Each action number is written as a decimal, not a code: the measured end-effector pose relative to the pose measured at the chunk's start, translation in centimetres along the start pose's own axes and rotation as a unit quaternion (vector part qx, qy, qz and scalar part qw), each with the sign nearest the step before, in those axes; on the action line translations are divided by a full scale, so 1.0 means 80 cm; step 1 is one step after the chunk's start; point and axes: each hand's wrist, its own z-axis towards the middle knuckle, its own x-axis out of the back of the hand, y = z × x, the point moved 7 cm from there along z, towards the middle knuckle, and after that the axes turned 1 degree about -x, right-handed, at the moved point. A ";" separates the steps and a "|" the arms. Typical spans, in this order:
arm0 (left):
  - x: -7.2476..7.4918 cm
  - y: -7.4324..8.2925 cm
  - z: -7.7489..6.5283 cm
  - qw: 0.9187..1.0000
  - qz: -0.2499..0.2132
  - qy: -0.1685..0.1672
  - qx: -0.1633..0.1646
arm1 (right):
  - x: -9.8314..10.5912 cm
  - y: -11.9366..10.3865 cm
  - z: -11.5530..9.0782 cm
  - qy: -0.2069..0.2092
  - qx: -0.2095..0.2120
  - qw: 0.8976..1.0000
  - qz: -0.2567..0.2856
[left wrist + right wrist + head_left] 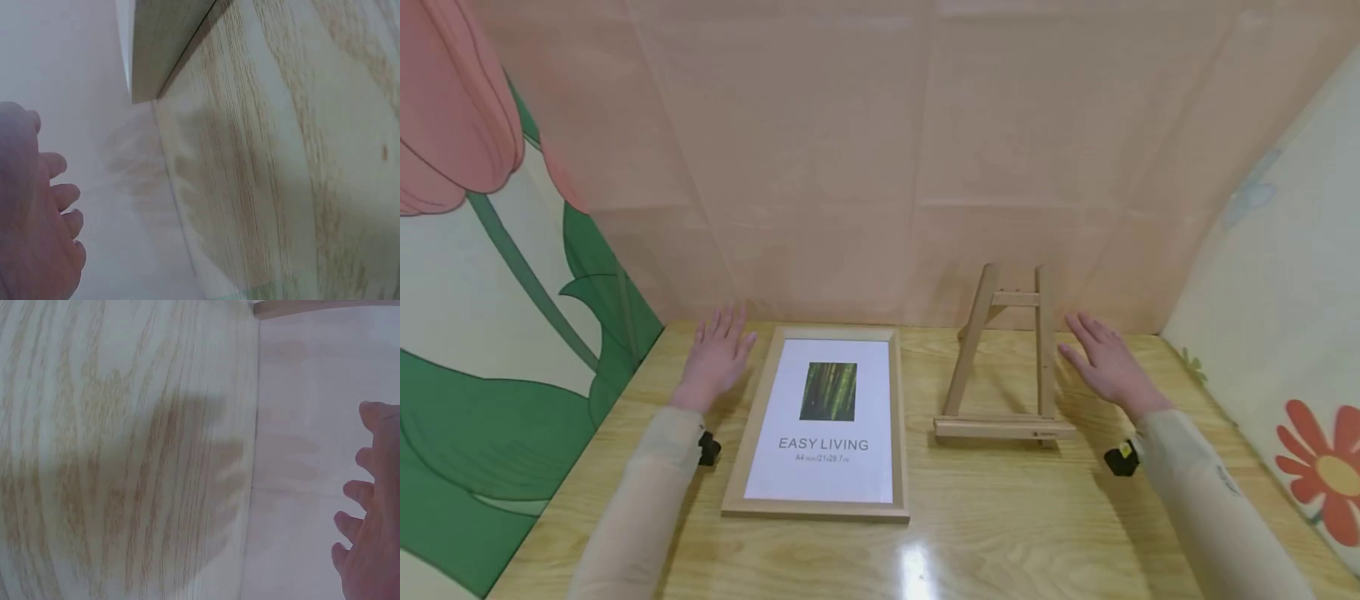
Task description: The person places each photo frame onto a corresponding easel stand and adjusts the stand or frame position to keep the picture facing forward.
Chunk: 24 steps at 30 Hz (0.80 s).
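Observation:
A light wooden picture frame (900, 433) lies flat on the table, its white insert reading "EASY LIVING" around a small bamboo picture. To its right stands a small wooden easel (1003, 428) with a ledge along its front. My left hand (713, 360) hovers left of the picture frame, fingers extended and holding nothing. On the far side, my right hand (1105, 365) is held to the right of the easel, also with straight fingers and nothing in it. In the left wrist view, an edge of the picture frame (165, 47) shows near the top.
The wood-grain table (992, 533) meets a pinkish cloth backdrop (820, 167) at its back edge. A tulip-printed panel (512, 317) borders the left side, and a flower-printed panel (1262, 333) the right. Each wrist carries a small black camera (1122, 458).

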 end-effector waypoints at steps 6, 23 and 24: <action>0.008 0.001 -0.004 0.997 -0.072 0.022 -0.011 | 0.005 -0.002 0.001 0.012 0.002 0.999 0.042; 0.030 0.009 -0.015 0.938 -0.345 0.014 0.018 | 0.030 -0.012 -0.007 -0.006 -0.070 0.953 0.295; 0.031 0.012 -0.016 0.933 -0.359 0.012 0.020 | 0.032 -0.014 -0.009 0.000 -0.072 0.944 0.321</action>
